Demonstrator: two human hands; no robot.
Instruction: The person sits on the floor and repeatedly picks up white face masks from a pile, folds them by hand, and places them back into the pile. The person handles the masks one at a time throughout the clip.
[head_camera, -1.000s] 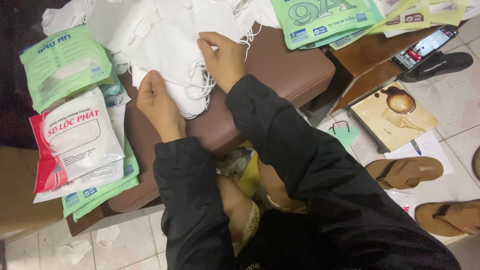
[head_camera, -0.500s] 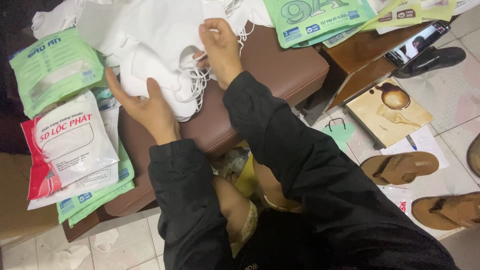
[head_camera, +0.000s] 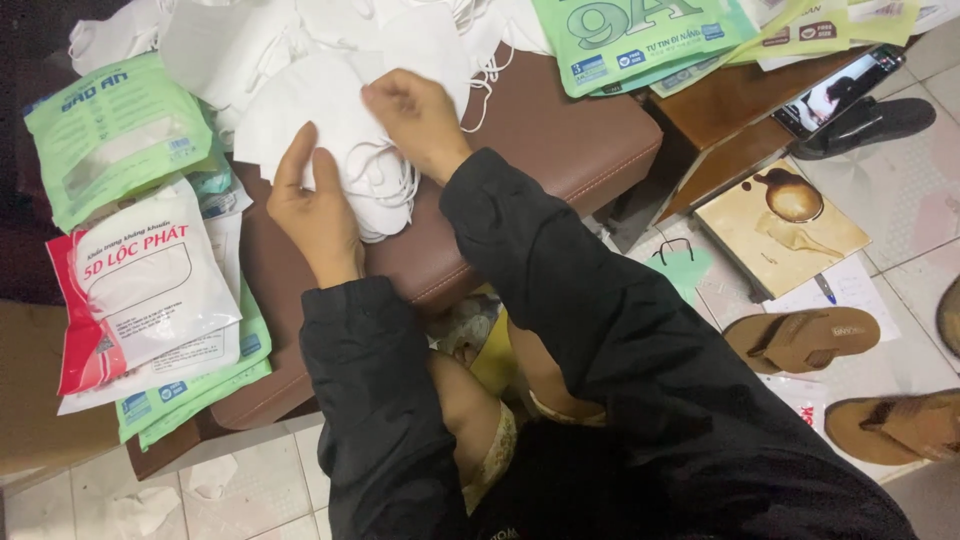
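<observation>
Since half a second ago the left hand (head_camera: 312, 212) has slid up against the near edge of the stack of white masks (head_camera: 335, 140), and the right hand (head_camera: 418, 118) has dropped from the top of the frame to the stack's right side. The stack lies in the upper middle of the frame on the brown cushioned stool (head_camera: 560, 130), with its ear loops trailing toward the lower right.

The left hand's fingers are extended and held loosely together, flat against the stack's left side, apparently to square it and keep the masks from slipping. The right hand's fingers are curled, thumb and forefinger pinching the top mask's edge or its loops; which of the two I cannot tell.

More loose white masks (head_camera: 230, 40) spread across the top left. A red-and-white packet (head_camera: 140, 285) and green packets (head_camera: 110, 130) sit at the left edge, within easy reach of the left hand. Another green packet (head_camera: 640, 35) lies at the top centre. At the right, a phone (head_camera: 835, 90) rests on a wooden ledge, and brown sandals (head_camera: 800, 338) stand on the tiled floor.
</observation>
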